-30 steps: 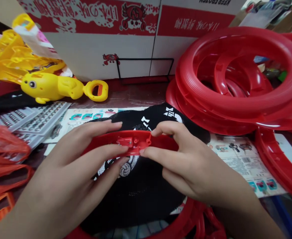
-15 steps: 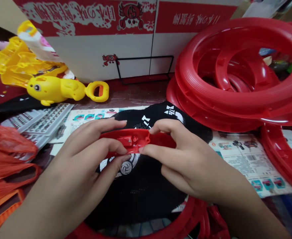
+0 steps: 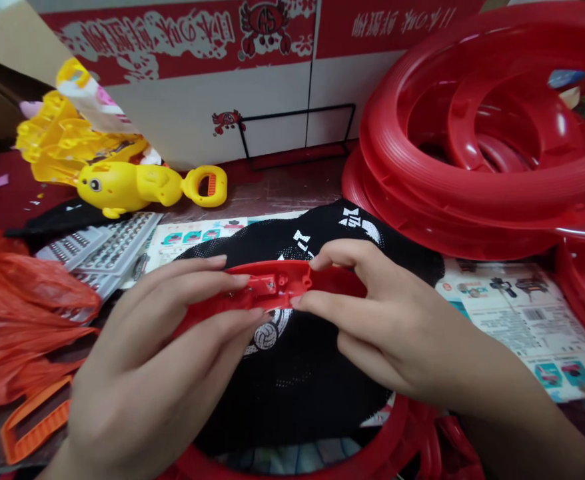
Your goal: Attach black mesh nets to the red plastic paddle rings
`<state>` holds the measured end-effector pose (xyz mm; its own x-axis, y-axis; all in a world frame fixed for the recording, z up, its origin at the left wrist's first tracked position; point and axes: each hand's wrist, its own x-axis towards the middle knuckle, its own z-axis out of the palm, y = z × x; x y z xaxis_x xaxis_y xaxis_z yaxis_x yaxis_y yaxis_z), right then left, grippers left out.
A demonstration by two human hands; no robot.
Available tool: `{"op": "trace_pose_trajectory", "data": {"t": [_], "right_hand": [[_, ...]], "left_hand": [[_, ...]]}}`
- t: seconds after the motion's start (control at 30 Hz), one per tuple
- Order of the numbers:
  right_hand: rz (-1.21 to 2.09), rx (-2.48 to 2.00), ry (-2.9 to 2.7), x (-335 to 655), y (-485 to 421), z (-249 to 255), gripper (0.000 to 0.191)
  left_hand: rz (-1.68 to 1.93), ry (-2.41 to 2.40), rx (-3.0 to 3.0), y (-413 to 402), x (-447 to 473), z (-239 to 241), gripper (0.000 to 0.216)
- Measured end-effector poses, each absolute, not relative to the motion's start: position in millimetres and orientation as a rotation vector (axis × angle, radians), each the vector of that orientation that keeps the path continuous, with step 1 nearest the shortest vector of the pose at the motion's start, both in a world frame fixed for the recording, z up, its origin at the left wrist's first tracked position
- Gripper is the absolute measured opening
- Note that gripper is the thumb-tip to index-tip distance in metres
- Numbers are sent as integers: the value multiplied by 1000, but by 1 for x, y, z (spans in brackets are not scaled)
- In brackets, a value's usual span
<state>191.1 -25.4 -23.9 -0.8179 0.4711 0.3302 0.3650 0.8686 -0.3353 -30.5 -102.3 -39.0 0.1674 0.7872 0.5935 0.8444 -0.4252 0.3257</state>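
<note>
A curved red plastic part (image 3: 292,283) with moulded posts and a small slot lies between my hands, its inner side facing up. My left hand (image 3: 167,353) is closed round its left end, thumb at the near edge and fingers along the far edge and inside. With thumb and forefinger, my right hand (image 3: 377,313) pinches the part near its right-hand posts. Beneath it spreads a black cloth (image 3: 312,373) with white print. A red ring (image 3: 352,463) shows below the cloth at the near edge.
Large red rings (image 3: 397,153) are stacked at the right. A yellow toy (image 3: 127,185) lies at the back left, near trays of small metal pieces (image 3: 117,243). An orange bag (image 3: 22,320) and orange handle (image 3: 35,420) are at the left. Behind stand a wire frame (image 3: 297,115) and carton (image 3: 182,107).
The view has shifted, so the surroundings sit farther right. My left forefinger has drawn back from the slot and straightened. My right hand keeps its pinch on the red part.
</note>
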Motion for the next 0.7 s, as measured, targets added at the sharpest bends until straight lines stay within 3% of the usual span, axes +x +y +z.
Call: {"op": "trace_pose_trajectory", "data": {"t": [0.17, 0.7], "right_hand": [[360, -648, -2634, 191, -29, -24, 35], [9, -629, -2620, 178, -39, -24, 29]], "left_hand": [[-1028, -1768, -2396, -110, -38, -45, 30], [-1091, -1705, -2383, -109, -32, -44, 22]]}}
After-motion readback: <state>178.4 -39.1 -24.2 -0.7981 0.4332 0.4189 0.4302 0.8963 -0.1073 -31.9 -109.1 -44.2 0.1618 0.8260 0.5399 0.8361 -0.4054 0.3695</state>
